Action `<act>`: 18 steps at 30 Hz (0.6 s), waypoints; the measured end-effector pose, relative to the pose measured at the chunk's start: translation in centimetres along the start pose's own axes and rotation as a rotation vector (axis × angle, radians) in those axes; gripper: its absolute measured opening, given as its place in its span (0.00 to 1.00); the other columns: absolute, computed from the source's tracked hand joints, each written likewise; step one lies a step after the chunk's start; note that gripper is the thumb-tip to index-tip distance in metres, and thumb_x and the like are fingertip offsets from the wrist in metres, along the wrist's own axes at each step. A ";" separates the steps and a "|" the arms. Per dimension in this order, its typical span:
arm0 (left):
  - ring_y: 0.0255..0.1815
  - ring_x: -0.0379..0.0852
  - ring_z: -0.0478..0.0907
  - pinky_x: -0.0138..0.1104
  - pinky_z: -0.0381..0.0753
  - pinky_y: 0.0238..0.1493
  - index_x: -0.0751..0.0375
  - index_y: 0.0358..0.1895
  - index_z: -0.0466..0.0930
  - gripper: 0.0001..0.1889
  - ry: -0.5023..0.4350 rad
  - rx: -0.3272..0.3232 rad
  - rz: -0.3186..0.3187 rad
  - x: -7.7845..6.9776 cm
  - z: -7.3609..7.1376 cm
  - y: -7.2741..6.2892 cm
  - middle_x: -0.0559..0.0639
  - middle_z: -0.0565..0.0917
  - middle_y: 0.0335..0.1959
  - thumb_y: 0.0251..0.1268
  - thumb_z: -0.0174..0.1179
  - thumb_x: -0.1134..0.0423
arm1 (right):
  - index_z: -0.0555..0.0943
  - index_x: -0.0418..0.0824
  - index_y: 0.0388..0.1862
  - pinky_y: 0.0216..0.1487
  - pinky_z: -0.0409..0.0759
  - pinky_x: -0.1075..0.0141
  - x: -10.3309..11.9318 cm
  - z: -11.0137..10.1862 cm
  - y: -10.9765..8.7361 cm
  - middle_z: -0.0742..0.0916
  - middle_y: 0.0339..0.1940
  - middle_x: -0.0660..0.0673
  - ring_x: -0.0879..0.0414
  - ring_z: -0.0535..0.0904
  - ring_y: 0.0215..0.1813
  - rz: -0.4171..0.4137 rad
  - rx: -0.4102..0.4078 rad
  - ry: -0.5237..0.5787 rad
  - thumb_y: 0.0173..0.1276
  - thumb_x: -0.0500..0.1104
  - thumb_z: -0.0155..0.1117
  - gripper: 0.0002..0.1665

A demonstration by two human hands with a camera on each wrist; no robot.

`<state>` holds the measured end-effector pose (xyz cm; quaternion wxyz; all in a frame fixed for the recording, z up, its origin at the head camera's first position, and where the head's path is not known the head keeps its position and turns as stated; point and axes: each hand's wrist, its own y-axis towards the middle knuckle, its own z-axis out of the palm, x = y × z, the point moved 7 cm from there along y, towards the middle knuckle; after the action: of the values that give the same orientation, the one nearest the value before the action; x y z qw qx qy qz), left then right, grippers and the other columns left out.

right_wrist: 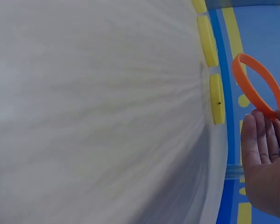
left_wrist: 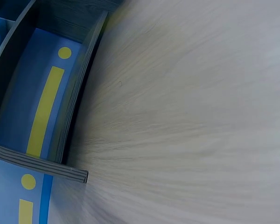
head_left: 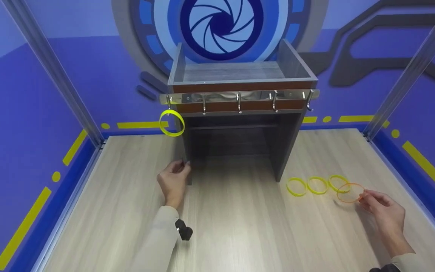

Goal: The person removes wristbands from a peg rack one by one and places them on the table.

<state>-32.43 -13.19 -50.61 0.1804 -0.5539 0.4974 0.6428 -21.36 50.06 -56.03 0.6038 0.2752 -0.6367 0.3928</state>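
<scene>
My right hand (head_left: pixel 385 211) pinches a thin orange ring (head_left: pixel 350 193) between thumb and fingertips at its near edge. In the right wrist view the orange ring (right_wrist: pixel 259 95) stands out from the fingertips, tilted. Behind it on the table lie three yellow rings (head_left: pixel 317 185) in a row. My left hand (head_left: pixel 173 182) grips the front edge of the left side panel (head_left: pixel 188 151) of a grey wooden stand, low down. Above that hand, another yellow ring (head_left: pixel 172 123) hangs from the leftmost hook (head_left: pixel 168 101) of the metal hook rail.
The stand has an open tray top (head_left: pixel 236 71) and a rail (head_left: pixel 221 97) with several hooks across its front. It stands on a light wooden table (head_left: pixel 232 226) against blue printed walls (head_left: pixel 81 75), with metal posts (head_left: pixel 55 75) at the corners.
</scene>
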 end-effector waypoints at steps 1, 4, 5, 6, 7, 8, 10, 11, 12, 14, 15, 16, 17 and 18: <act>0.36 0.51 0.90 0.24 0.82 0.37 0.66 0.38 0.91 0.07 0.002 0.001 -0.009 0.0 0.0 0.0 0.55 0.92 0.35 0.58 0.77 0.71 | 0.90 0.41 0.43 0.40 0.87 0.71 -0.2 -0.2 0.1 0.92 0.33 0.55 0.64 0.89 0.34 -0.001 -0.009 -0.035 0.73 0.37 0.73 0.02; 0.37 0.51 0.90 0.23 0.82 0.37 0.66 0.39 0.91 0.07 0.000 0.007 -0.039 0.2 0.0 -0.1 0.55 0.92 0.35 0.58 0.77 0.71 | 0.89 0.42 0.44 0.38 0.86 0.72 -0.7 -0.8 0.2 0.91 0.32 0.56 0.65 0.88 0.34 0.012 -0.033 -0.121 0.76 0.38 0.71 0.02; 0.37 0.51 0.90 0.23 0.82 0.38 0.66 0.39 0.91 0.07 0.000 0.009 -0.046 0.2 0.0 -0.1 0.55 0.92 0.35 0.58 0.77 0.70 | 0.88 0.41 0.45 0.38 0.86 0.71 -0.9 -1.0 0.3 0.90 0.32 0.56 0.65 0.88 0.34 0.023 -0.037 -0.135 0.76 0.38 0.70 0.03; 0.37 0.51 0.90 0.23 0.82 0.38 0.66 0.40 0.91 0.08 0.002 0.010 -0.048 0.3 0.0 -0.1 0.55 0.92 0.35 0.58 0.77 0.71 | 0.87 0.40 0.46 0.39 0.87 0.71 -1.0 -1.1 0.4 0.90 0.32 0.56 0.65 0.88 0.34 0.032 -0.036 -0.141 0.77 0.38 0.69 0.04; 0.37 0.51 0.90 0.23 0.82 0.38 0.66 0.40 0.91 0.08 0.004 0.011 -0.050 0.3 0.0 -0.1 0.55 0.92 0.35 0.58 0.77 0.70 | 0.87 0.39 0.47 0.39 0.87 0.70 -1.2 -1.2 0.5 0.90 0.32 0.56 0.65 0.88 0.34 0.043 -0.039 -0.139 0.77 0.38 0.69 0.05; 0.37 0.50 0.90 0.23 0.82 0.38 0.66 0.40 0.91 0.08 0.006 0.010 -0.049 0.3 0.0 -0.1 0.55 0.92 0.35 0.58 0.77 0.70 | 0.87 0.39 0.47 0.39 0.87 0.70 -1.4 -1.3 0.5 0.89 0.31 0.57 0.64 0.88 0.34 0.050 -0.041 -0.135 0.77 0.38 0.68 0.05; 0.37 0.51 0.90 0.23 0.83 0.38 0.66 0.39 0.91 0.08 0.003 0.006 -0.041 0.3 0.0 -0.1 0.55 0.92 0.35 0.58 0.78 0.71 | 0.87 0.38 0.46 0.39 0.88 0.69 -1.6 -1.4 0.6 0.90 0.31 0.56 0.63 0.89 0.33 0.057 -0.042 -0.112 0.77 0.37 0.68 0.04; 0.37 0.51 0.90 0.23 0.83 0.38 0.66 0.39 0.91 0.08 0.003 0.003 -0.034 0.3 0.0 -0.1 0.55 0.92 0.35 0.57 0.78 0.71 | 0.87 0.37 0.46 0.39 0.88 0.68 -1.6 -1.5 0.7 0.90 0.30 0.56 0.63 0.89 0.33 0.047 -0.037 -0.116 0.77 0.36 0.67 0.04; 0.36 0.51 0.90 0.23 0.83 0.37 0.66 0.39 0.91 0.08 0.003 -0.001 -0.029 0.3 0.0 0.0 0.55 0.92 0.35 0.57 0.78 0.71 | 0.87 0.37 0.45 0.38 0.88 0.68 -1.6 -1.6 0.7 0.90 0.30 0.56 0.63 0.89 0.32 0.044 -0.038 -0.113 0.77 0.36 0.67 0.04; 0.36 0.52 0.90 0.24 0.83 0.37 0.67 0.38 0.91 0.07 0.002 -0.008 -0.018 0.2 0.0 0.0 0.55 0.92 0.34 0.57 0.78 0.71 | 0.87 0.36 0.45 0.38 0.88 0.69 -1.8 -1.7 0.8 0.89 0.29 0.56 0.63 0.89 0.32 0.045 -0.046 -0.121 0.77 0.35 0.66 0.04; 0.36 0.52 0.90 0.24 0.83 0.37 0.67 0.38 0.91 0.07 0.001 -0.011 -0.014 0.2 0.0 0.0 0.55 0.92 0.34 0.56 0.78 0.71 | 0.87 0.34 0.46 0.38 0.87 0.69 -1.8 -1.8 0.9 0.89 0.29 0.56 0.63 0.89 0.32 0.043 -0.047 -0.143 0.77 0.35 0.65 0.05; 0.35 0.52 0.90 0.24 0.83 0.37 0.67 0.38 0.91 0.07 -0.001 -0.013 -0.014 0.2 0.0 0.0 0.55 0.92 0.34 0.56 0.78 0.72 | 0.86 0.33 0.48 0.38 0.87 0.69 -1.9 -1.9 0.9 0.89 0.29 0.57 0.64 0.88 0.32 0.045 -0.047 -0.170 0.78 0.35 0.64 0.07; 0.35 0.52 0.90 0.24 0.84 0.36 0.67 0.37 0.91 0.07 -0.001 -0.014 -0.014 0.2 0.0 0.0 0.55 0.92 0.34 0.56 0.78 0.72 | 0.85 0.32 0.50 0.38 0.87 0.70 -2.0 -2.0 1.0 0.88 0.28 0.58 0.64 0.88 0.32 0.043 -0.050 -0.201 0.79 0.36 0.64 0.08; 0.35 0.52 0.91 0.24 0.84 0.36 0.67 0.37 0.91 0.07 -0.001 -0.013 -0.015 0.2 0.0 0.0 0.55 0.92 0.34 0.56 0.78 0.72 | 0.83 0.30 0.52 0.38 0.87 0.70 -2.1 -2.1 1.0 0.88 0.28 0.58 0.65 0.88 0.32 0.049 -0.058 -0.221 0.79 0.36 0.63 0.10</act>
<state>-32.55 -13.25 -50.80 0.1819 -0.5585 0.4887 0.6452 -20.78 52.11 -58.37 0.5279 0.2835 -0.7170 0.3562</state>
